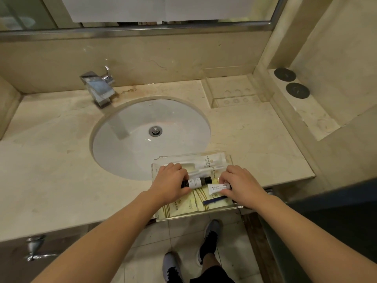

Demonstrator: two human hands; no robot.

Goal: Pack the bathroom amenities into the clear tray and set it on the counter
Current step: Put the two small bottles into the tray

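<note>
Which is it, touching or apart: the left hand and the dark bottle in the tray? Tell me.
Touching. The head view shows the left hand with its fingers wrapped over one end of the dark bottle, which lies in the clear tray.

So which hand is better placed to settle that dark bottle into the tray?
Left. The left hand already grips the dark bottle; the right hand is busy with the white tube.

Clear tray (pixel 204 216) over a cream, brown-veined marble desk (pixel 51 170). Dark bottle (pixel 195 181) with a white label. White sachet (pixel 216 188). Pale yellow packet (pixel 183 204) with olive stripes. Blue comb (pixel 212 201). White basin (pixel 151 137), chrome tap (pixel 98 88). Grey-and-black shoes (pixel 210 240).
</note>
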